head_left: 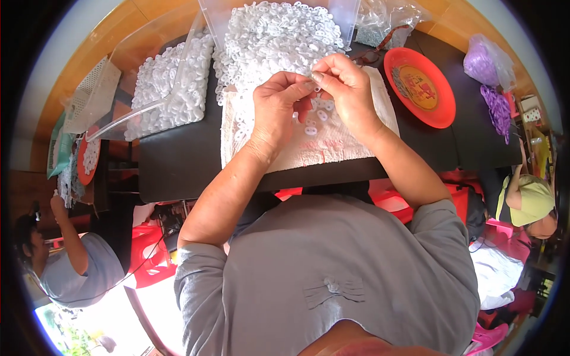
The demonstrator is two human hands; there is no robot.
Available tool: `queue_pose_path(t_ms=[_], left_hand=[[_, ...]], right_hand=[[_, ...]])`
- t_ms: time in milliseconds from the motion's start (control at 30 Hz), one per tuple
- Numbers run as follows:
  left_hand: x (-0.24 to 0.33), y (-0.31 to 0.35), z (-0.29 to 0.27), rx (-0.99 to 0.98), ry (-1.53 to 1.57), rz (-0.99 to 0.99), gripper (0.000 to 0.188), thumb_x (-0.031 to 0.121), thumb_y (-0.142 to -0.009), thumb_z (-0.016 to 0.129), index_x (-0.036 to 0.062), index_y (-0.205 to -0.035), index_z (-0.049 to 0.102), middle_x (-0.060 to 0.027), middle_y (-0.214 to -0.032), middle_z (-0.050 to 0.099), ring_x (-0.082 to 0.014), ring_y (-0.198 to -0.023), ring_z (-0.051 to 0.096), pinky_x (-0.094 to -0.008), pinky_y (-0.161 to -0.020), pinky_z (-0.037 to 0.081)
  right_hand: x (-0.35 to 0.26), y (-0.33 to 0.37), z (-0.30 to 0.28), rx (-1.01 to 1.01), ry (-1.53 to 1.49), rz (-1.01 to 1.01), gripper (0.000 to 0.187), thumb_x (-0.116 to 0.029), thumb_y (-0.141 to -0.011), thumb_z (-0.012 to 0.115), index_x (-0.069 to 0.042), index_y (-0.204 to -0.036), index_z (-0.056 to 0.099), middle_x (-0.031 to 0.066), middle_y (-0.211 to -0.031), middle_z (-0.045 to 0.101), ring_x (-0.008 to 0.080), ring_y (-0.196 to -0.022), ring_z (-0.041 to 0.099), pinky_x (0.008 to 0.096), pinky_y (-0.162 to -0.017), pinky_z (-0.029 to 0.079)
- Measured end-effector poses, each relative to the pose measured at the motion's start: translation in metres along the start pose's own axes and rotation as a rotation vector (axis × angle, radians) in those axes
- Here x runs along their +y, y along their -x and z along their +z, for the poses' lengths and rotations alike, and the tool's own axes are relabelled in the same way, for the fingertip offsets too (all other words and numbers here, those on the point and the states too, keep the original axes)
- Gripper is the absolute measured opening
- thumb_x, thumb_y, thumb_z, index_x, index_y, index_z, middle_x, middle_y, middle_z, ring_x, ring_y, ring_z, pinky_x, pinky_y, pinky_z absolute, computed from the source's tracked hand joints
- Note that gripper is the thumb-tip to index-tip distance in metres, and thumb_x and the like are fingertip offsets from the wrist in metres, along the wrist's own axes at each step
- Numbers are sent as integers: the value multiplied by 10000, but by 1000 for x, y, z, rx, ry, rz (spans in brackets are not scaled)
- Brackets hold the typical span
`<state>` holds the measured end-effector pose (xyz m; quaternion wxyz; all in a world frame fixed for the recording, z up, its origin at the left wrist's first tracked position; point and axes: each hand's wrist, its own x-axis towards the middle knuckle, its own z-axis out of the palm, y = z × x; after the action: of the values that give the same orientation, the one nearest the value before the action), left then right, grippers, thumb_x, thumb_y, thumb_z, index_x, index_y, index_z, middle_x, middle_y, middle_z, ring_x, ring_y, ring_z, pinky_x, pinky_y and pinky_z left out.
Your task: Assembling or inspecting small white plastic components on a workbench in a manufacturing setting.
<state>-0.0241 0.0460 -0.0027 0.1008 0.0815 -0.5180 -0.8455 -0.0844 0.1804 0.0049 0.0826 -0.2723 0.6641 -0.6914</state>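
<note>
Nearest, the front edge of the dark table (181, 172) bows across just ahead of the person's grey shirt (356, 249). A pale cloth (285, 161) lies close to that edge, with dark tabletop showing on either side of it. Above the cloth, the left hand (279, 107) and right hand (349, 89) meet, the thumb-and-finger grip of each pinched on a small white piece (317, 89). Just below them, a few loose pieces (311, 130) lie apart on the cloth. To the right, a gap separates the cloth from a red plate (442, 98); to the left, a clear box (142, 110) of white pieces stands near the cloth. Beyond the hands, a heap of white pieces (273, 41) spills from a clear tub (351, 21) onto the cloth's far edge.
</note>
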Motion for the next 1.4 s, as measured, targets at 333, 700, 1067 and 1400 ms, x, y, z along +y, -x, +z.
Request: queue_pose_path(t_ms=[333, 700, 1067, 1400], left_hand=[[2, -1, -3, 23, 82, -12, 71, 10, -831, 635, -25, -884, 602, -110, -762, 647, -136, -574, 576, -254, -463, 436], [2, 0, -6, -64, -55, -21, 109, 28, -855, 638, -34, -944, 630, -112, -788, 660, -132, -567, 563, -246, -476, 426], [6, 0, -8, -103, -77, -163, 128, 97, -880, 635, -26, -916, 632, -97, -751, 644, -127, -533, 561, -234, -415, 389], [9, 1, -7, -80, -42, -135, 116, 90, -861, 647, -18, -899, 630, -93, -741, 639, -131, -546, 565, -240, -419, 402]], right_hand=[[6, 3, 0, 21, 136, -128, 30, -63, -915, 605, -49, -939, 590, -20, -810, 614, 49, -730, 562, 201, -609, 439], [4, 0, -6, 2, 267, -246, 40, -20, -902, 600, -24, -941, 599, -17, -799, 609, 31, -697, 536, 188, -601, 433], [-8, 0, -6, -47, 6, -30, 42, 2, -884, 587, -28, -914, 585, -13, -811, 600, 51, -707, 529, 213, -604, 427], [-9, -2, -14, -73, 84, -40, 45, -58, -906, 593, -36, -937, 617, -20, -848, 616, 47, -750, 544, 213, -630, 433]])
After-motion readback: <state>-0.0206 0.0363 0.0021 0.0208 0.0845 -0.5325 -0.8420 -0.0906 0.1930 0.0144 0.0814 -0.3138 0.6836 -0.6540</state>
